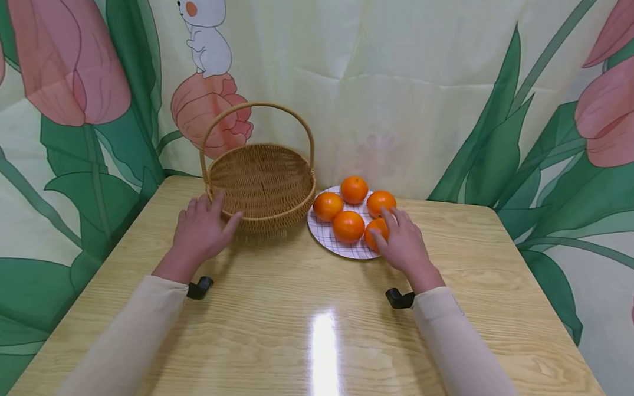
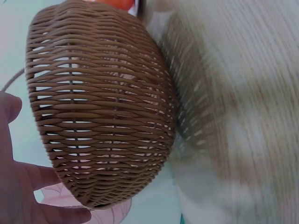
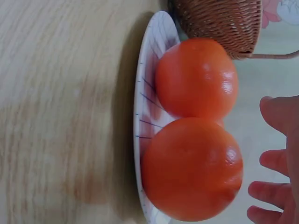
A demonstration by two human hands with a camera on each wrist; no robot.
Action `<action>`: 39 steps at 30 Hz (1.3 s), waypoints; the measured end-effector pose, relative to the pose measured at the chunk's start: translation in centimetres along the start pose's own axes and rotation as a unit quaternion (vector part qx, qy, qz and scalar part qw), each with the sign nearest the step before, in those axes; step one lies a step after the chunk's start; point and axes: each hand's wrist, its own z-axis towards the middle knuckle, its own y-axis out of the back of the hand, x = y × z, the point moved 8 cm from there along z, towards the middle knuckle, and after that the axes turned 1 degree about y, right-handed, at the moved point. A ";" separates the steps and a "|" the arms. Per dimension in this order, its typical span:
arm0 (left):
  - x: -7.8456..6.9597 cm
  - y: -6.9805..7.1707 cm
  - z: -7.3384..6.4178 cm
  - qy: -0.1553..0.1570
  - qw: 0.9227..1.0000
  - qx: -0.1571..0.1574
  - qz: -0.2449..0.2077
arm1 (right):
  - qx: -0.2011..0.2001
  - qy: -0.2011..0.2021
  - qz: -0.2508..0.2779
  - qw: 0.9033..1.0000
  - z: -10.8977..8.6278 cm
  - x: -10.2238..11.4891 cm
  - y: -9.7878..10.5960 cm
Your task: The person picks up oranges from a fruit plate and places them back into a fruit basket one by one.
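Note:
A brown wicker basket with a tall arched handle stands at the back of the table. My left hand is at its front left rim, fingers spread and thumb apart; in the left wrist view, fingertips lie near the rim, and whether they touch it I cannot tell. Right of the basket, a white plate with a dark grid pattern bears several oranges. My right hand hovers over the front right orange, partly covering it. In the right wrist view a gap shows between the fingers and the nearest orange.
The light wooden table carries a bright glare streak near its front. Behind it hangs a curtain printed with tulips and a white rabbit. Dark wrist devices stick out inward from both sleeves.

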 end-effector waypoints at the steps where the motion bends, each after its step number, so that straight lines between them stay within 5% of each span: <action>1: 0.1 0.0 0.0 -0.001 1.000 -0.003 -0.002 | 0.000 0.000 0.003 1.000 0.0 -0.1 -0.1; 24: 1.6 -1.9 0.6 0.009 0.995 -0.018 -0.096 | 0.013 -0.012 0.056 0.998 -0.1 -1.3 -2.6; 39: 2.0 -3.6 0.9 0.023 0.975 -0.023 -0.219 | -0.032 0.004 0.064 0.997 0.0 -2.0 -3.3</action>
